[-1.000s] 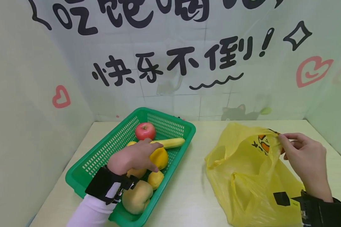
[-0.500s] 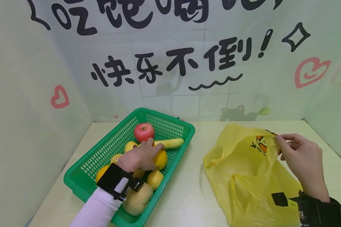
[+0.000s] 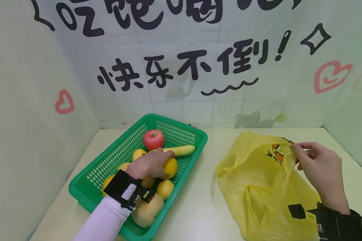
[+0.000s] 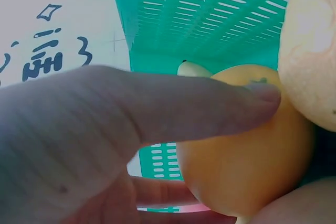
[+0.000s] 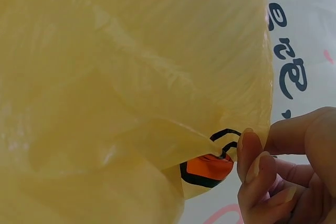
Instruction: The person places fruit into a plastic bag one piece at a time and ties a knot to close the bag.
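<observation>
Your left grip (image 3: 149, 164) is clamped on a smooth, rounded orange-yellow fruit (image 3: 170, 168) inside the green basket (image 3: 178, 134), your thumb laid across its skin beside a small green stem mark. The basket is stiff plastic with slotted walls, resting on the pale worktop (image 3: 196, 207).

Your right grip (image 3: 322, 167) is together, thumb and finger pinching the upper edge of the yellow bag (image 3: 268, 190). That bag is thin, slightly see-through film, creased and slack, with an orange and black print puckered near your pinch.

Around your left grip you have a glossy round red apple (image 3: 154, 140), a slim, smooth yellow piece (image 3: 182, 150) running partly under your hand, a lemon-like fruit (image 3: 165, 189) and a bulky, matte tan fruit (image 3: 146, 211).

Your left hand and the black wrist mount (image 3: 120, 184) cover parts of several more yellowish fruits, too hidden for you to identify. The near ends of basket and bag are cut off by the lower edge, and you cannot tell what the bag holds.
</observation>
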Demonstrator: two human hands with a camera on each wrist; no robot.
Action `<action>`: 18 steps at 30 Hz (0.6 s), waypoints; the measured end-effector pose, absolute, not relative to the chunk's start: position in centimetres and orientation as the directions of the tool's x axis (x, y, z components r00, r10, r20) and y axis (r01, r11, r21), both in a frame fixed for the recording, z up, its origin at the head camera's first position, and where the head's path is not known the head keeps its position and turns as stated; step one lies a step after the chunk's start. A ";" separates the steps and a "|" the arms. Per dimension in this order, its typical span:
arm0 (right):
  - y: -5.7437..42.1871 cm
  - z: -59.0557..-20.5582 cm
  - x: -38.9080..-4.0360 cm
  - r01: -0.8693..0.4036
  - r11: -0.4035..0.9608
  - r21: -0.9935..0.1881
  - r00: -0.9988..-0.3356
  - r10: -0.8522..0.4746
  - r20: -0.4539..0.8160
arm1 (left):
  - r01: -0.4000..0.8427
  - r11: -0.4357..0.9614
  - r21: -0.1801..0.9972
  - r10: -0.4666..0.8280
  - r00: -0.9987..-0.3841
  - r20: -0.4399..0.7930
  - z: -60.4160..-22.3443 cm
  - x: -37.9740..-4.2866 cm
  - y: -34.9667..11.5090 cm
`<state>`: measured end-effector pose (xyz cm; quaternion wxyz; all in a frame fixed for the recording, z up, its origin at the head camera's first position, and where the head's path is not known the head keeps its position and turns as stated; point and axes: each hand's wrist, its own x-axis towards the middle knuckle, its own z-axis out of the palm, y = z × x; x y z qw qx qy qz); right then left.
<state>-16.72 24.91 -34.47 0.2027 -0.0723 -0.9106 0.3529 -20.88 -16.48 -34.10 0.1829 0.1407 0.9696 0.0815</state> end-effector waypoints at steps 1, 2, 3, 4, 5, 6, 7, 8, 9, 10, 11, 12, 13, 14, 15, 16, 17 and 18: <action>24.9 -34.5 -16.7 -0.012 0.742 -0.670 -0.907 0.274 0.320 | 0.243 0.946 0.215 0.304 -0.896 -0.323 -34.2 -20.9 -16.5; 24.9 -34.5 -16.7 -0.012 0.743 -0.669 -0.906 0.274 0.321 | 0.247 0.944 0.218 0.307 -0.899 -0.312 -34.2 -21.0 -16.6; 25.0 -34.4 -16.7 -0.014 0.744 -0.668 -0.906 0.274 0.324 | 0.250 0.942 0.224 0.311 -0.902 -0.300 -34.3 -21.0 -16.7; 25.0 -34.5 -16.7 -0.015 0.744 -0.668 -0.906 0.273 0.324 | 0.257 0.940 0.226 0.316 -0.904 -0.288 -34.3 -21.0 -16.7; 25.0 -34.5 -16.7 -0.016 0.744 -0.668 -0.905 0.273 0.326 | 0.263 0.937 0.230 0.322 -0.905 -0.278 -34.4 -21.0 -16.8; 25.0 -34.4 -16.6 -0.017 0.743 -0.669 -0.905 0.273 0.327 | 0.269 0.934 0.235 0.328 -0.906 -0.268 -34.4 -21.1 -16.9; 24.9 -34.4 -16.6 -0.020 0.743 -0.669 -0.905 0.272 0.328 | 0.277 0.931 0.239 0.336 -0.906 -0.258 -34.4 -21.1 -17.0; 24.9 -34.4 -16.6 -0.021 0.742 -0.670 -0.905 0.271 0.329 | 0.284 0.928 0.243 0.342 -0.907 -0.247 -34.4 -21.1 -17.0; 24.9 -34.4 -16.6 -0.025 0.741 -0.670 -0.904 0.270 0.332 | 0.289 0.925 0.247 0.347 -0.907 -0.238 -34.4 -21.1 -17.1; 24.9 -34.4 -16.6 -0.027 0.742 -0.670 -0.903 0.269 0.334 | 0.295 0.923 0.248 0.351 -0.908 -0.228 -34.4 -21.1 -17.1; 24.9 -34.4 -16.6 -0.028 0.741 -0.671 -0.903 0.269 0.336 | 0.298 0.922 0.248 0.353 -0.910 -0.219 -34.3 -21.1 -17.2; 24.9 -34.4 -16.6 -0.030 0.740 -0.672 -0.902 0.269 0.337 | 0.300 0.922 0.243 0.352 -0.912 -0.210 -34.2 -21.1 -17.2; 24.9 -34.3 -16.6 -0.031 0.739 -0.673 -0.902 0.270 0.338 | 0.301 0.924 0.237 0.350 -0.915 -0.202 -34.2 -21.1 -17.3; 24.9 -34.3 -16.6 -0.030 0.739 -0.673 -0.901 0.272 0.339 | 0.303 0.925 0.230 0.348 -0.918 -0.191 -34.1 -21.1 -17.3; 24.9 -34.3 -16.6 -0.030 0.737 -0.675 -0.900 0.274 0.339 | 0.304 0.926 0.225 0.346 -0.921 -0.181 -34.0 -21.0 -17.3; 24.9 -34.3 -16.6 -0.030 0.735 -0.677 -0.900 0.275 0.339 | 0.308 0.926 0.218 0.346 -0.923 -0.167 -33.9 -21.0 -17.3; 24.9 -34.3 -16.6 -0.030 0.734 -0.679 -0.899 0.276 0.339 | 0.312 0.926 0.215 0.347 -0.926 -0.150 -33.8 -21.0 -17.3; 24.9 -34.3 -16.6 -0.031 0.732 -0.681 -0.899 0.277 0.339 | 0.317 0.924 0.212 0.348 -0.929 -0.130 -33.8 -21.0 -17.3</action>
